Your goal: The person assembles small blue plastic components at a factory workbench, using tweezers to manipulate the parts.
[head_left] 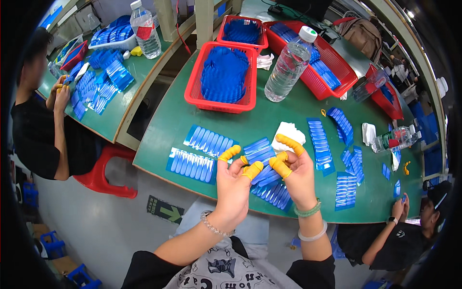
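Yellow finger cots cover several fingertips of both my hands. My left hand [234, 185] and my right hand [299, 174] come together over the near edge of the green table [163, 125]. Between them is a blue ribbed plastic sheet [264, 176], pinched by thumbs and fingers; the fingertips partly hide the grip. Another blue ribbed sheet [273, 193] lies beneath, close to the edge. Left of my left hand, two blue sheets of long clear-looking segments [192, 164] lie flat. A crumpled white tissue [289, 132] rests just beyond my right fingers.
Red baskets [192, 96] of blue pieces and a water bottle [288, 65] stand at the back. More blue sheets [320, 144] lie to the right, near a tipped bottle [394, 138]. Co-workers sit at left [41, 125] and right [385, 241]; a red stool [108, 173] stands at left.
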`<move>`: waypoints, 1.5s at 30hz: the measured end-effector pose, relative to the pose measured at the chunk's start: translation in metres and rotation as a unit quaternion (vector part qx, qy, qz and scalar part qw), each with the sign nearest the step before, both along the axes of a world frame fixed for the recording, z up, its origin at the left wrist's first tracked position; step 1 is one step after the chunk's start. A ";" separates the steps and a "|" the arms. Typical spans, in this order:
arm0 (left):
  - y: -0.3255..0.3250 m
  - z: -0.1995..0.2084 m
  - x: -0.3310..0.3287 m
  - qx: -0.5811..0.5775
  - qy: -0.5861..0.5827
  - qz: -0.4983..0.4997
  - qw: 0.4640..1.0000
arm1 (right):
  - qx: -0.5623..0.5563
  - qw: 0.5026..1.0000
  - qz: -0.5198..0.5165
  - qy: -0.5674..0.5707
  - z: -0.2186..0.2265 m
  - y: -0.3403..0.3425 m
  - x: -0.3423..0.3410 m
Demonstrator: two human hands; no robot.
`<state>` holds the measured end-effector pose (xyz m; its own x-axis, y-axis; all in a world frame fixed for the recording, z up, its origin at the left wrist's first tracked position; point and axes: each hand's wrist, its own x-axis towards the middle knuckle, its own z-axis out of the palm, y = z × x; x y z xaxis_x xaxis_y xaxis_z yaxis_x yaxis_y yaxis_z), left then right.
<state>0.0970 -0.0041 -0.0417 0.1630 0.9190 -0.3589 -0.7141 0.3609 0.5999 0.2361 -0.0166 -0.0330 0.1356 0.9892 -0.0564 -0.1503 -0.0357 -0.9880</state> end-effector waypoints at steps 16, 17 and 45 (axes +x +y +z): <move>-0.003 -0.002 0.000 -0.038 -0.001 -0.001 0.999 | 0.023 0.991 -0.024 -0.130 0.005 -0.014 -0.008; -0.003 -0.002 0.000 -0.039 -0.001 0.000 0.999 | 0.022 0.991 -0.023 -0.130 0.005 -0.013 -0.007; -0.004 0.003 -0.010 0.034 0.067 -0.089 0.993 | -0.183 0.976 0.010 0.121 0.005 -0.007 0.026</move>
